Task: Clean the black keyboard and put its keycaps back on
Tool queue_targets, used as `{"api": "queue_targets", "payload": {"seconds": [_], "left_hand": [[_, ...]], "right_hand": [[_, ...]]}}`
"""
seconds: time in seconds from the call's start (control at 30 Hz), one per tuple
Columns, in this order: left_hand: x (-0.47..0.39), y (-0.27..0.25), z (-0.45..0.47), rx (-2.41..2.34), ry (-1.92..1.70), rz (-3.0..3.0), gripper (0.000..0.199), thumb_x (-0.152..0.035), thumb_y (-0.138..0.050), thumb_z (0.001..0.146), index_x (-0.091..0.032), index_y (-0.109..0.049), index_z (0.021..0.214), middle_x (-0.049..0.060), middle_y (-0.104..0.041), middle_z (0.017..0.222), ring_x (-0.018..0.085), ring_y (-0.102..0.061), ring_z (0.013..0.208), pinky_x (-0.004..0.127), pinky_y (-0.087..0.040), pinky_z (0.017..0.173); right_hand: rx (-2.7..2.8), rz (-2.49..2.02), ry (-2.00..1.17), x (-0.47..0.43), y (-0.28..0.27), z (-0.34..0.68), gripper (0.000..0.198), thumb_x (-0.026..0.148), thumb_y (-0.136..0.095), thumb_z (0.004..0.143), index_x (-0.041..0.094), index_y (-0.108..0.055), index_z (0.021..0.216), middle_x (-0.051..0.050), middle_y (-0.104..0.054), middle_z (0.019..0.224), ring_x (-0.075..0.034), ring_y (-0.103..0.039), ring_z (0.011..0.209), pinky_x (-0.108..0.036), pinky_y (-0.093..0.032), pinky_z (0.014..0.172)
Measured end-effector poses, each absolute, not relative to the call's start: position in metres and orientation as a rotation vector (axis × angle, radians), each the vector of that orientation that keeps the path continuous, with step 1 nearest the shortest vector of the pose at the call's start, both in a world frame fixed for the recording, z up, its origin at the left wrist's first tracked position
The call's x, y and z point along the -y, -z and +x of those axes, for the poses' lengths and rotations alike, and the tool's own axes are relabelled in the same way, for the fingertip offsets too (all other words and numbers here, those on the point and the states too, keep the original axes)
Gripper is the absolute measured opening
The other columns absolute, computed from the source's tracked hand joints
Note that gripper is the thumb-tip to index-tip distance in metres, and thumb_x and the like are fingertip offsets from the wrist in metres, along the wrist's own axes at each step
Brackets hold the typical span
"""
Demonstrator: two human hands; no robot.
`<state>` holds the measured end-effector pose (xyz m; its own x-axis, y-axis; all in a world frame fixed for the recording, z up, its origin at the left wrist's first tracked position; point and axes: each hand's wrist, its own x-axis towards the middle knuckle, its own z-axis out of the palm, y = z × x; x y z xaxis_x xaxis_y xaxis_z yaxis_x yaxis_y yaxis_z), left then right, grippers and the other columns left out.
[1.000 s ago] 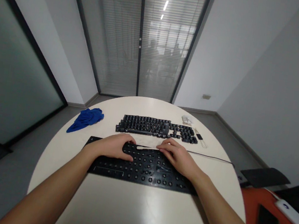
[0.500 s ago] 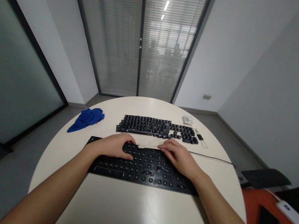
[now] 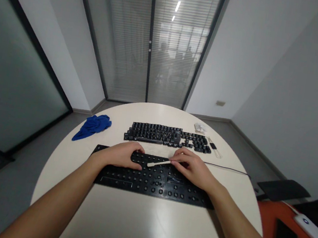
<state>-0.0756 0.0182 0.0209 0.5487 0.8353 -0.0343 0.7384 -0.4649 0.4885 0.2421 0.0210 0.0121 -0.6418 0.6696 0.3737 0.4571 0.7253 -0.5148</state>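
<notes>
A black keyboard base [image 3: 150,179] with its keycaps off lies on the round table in front of me. My left hand [image 3: 126,154] grips its far edge left of the middle, thumb on the top face and fingers over the back. Between the thumb and fingers of my right hand [image 3: 189,164] is a slim white cotton swab [image 3: 158,163]. Its thicker tip points left, over the upper rows of key posts near my left thumb. Whether the tip touches the base I cannot tell.
Loose black keycaps [image 3: 157,133] stand in keyboard order behind the base. A blue cloth [image 3: 92,126] lies at the left. Back right are a clear plastic bag [image 3: 200,128] and a wire keycap puller [image 3: 213,146]. A black cable [image 3: 226,168] runs toward the right edge.
The cotton swab's tip has come from beyond the base's far edge toward me and now shows over the key posts. My right hand shifted slightly right; my left hand stayed put.
</notes>
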Motion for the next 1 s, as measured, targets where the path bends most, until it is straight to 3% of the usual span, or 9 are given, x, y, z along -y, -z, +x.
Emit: {"api": "queue_targets", "payload": {"seconds": [1.0], "left_hand": [[-0.0194, -0.0221, -0.0744, -1.281, -0.273, 2.332, 0.054, -0.049, -0.079, 0.074, -0.022, -0.065, 0.118, 0.007, -0.068, 0.119, 0.028, -0.063, 0.108, 0.036, -0.048, 0.095]], "right_hand": [[2.452, -0.803, -0.565, -0.0208, -0.0148, 0.2432, 0.018, 0.032, -0.062, 0.096, 0.023, -0.076, 0.099, -0.006, -0.07, 0.097, -0.019, -0.067, 0.09, -0.033, -0.052, 0.084]]}}
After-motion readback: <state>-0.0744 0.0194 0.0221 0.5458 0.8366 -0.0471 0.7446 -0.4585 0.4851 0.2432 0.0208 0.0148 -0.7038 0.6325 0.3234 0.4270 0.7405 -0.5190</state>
